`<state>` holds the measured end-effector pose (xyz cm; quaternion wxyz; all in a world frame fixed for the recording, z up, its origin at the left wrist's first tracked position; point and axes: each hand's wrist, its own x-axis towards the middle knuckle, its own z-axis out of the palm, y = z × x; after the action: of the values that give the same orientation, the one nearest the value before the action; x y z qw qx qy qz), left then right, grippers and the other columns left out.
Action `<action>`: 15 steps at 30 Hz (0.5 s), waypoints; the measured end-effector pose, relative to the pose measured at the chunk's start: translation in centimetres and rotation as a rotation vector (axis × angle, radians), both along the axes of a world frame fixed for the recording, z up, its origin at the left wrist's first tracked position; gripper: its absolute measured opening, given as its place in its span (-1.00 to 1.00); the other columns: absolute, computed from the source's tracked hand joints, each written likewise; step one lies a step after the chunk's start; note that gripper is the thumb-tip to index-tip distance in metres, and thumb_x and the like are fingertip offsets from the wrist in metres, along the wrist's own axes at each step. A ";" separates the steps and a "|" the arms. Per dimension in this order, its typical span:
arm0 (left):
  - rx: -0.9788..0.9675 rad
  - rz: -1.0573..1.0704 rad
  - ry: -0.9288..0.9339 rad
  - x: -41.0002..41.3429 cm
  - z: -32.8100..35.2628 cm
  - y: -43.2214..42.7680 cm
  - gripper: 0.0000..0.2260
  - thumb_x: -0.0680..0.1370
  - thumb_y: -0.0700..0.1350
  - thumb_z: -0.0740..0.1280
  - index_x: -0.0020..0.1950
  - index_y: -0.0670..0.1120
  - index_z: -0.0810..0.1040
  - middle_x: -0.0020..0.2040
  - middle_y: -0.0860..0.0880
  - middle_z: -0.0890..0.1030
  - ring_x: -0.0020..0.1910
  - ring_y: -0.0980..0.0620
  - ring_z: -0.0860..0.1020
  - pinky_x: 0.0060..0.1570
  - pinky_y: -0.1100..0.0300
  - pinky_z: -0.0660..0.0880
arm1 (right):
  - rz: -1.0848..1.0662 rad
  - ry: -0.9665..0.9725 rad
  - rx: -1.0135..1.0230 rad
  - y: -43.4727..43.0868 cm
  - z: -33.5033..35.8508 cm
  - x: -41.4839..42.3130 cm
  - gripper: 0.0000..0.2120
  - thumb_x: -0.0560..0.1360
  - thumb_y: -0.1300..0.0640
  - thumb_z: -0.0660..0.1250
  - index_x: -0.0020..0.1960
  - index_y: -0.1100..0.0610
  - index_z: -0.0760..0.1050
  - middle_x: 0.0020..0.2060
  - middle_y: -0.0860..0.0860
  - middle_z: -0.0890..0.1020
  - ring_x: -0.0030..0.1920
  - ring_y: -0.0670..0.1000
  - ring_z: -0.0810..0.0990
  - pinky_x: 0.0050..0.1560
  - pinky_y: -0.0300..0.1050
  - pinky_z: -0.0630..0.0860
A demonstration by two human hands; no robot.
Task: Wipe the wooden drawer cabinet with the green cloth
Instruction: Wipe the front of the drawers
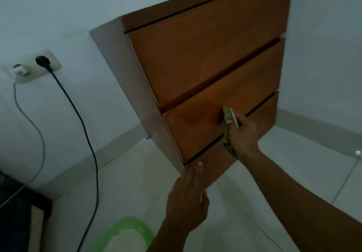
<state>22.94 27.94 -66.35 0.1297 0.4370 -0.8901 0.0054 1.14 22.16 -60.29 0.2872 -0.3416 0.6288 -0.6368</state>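
The wooden drawer cabinet stands against a white wall, with three orange-brown drawer fronts. My right hand grips the bunched green cloth and holds it against the middle drawer front near its lower edge. A tail of the cloth hangs below my palm. My left hand has straight fingers whose tips touch the cabinet's lower left corner, at the bottom drawer.
A wall socket at the left holds a black plug and a white adapter; a black cable and a grey one hang down to the floor. A green-rimmed object lies on the white tiles below. Dark furniture stands at the lower left.
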 end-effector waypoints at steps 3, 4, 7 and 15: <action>-0.046 -0.038 0.083 -2.0 -0.9 -0.6 -0.33 0.52 0.02 0.23 0.60 -0.17 0.18 0.51 -0.14 0.38 0.49 -0.15 0.35 0.36 -0.02 0.45 | -0.003 0.092 0.002 0.9 0.1 -0.6 -0.75 0.63 0.00 0.25 0.28 -0.04 0.52 -0.37 0.09 0.63 -0.44 0.13 0.62 -0.44 0.18 0.60; -0.065 -0.021 0.101 -2.6 -1.2 -1.0 -0.34 0.52 0.03 0.21 0.59 -0.19 0.19 0.51 -0.16 0.37 0.50 -0.16 0.34 0.39 -0.05 0.42 | -0.002 0.112 -0.006 1.2 0.4 -0.8 -0.75 0.63 0.02 0.25 0.28 -0.03 0.53 -0.35 0.08 0.63 -0.45 0.10 0.62 -0.45 0.16 0.61; -0.063 0.082 0.089 -3.7 -1.8 -2.4 -0.30 0.54 0.06 0.16 0.61 -0.21 0.09 0.51 -0.16 0.36 0.46 -0.18 0.36 0.47 -0.09 0.29 | 0.000 0.106 -0.015 1.7 0.9 -1.5 -0.77 0.63 0.01 0.25 0.24 -0.01 0.55 -0.34 0.09 0.62 -0.52 0.02 0.57 -0.54 -0.05 0.55; -0.052 0.199 0.156 -6.6 -1.7 -2.4 -0.18 0.56 0.28 0.07 0.62 -0.21 -0.09 0.41 -0.17 0.41 0.32 -0.19 0.38 0.40 -0.17 0.28 | -0.008 0.215 0.006 2.2 1.0 -2.8 -0.81 0.64 0.01 0.22 0.21 -0.06 0.53 -0.27 0.04 0.61 -0.40 0.03 0.58 -0.54 -0.27 0.49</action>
<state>16.36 25.52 -68.09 0.2086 0.5189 -0.8290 0.0073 -1.65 24.37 -59.26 0.2164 -0.4045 0.6592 -0.5959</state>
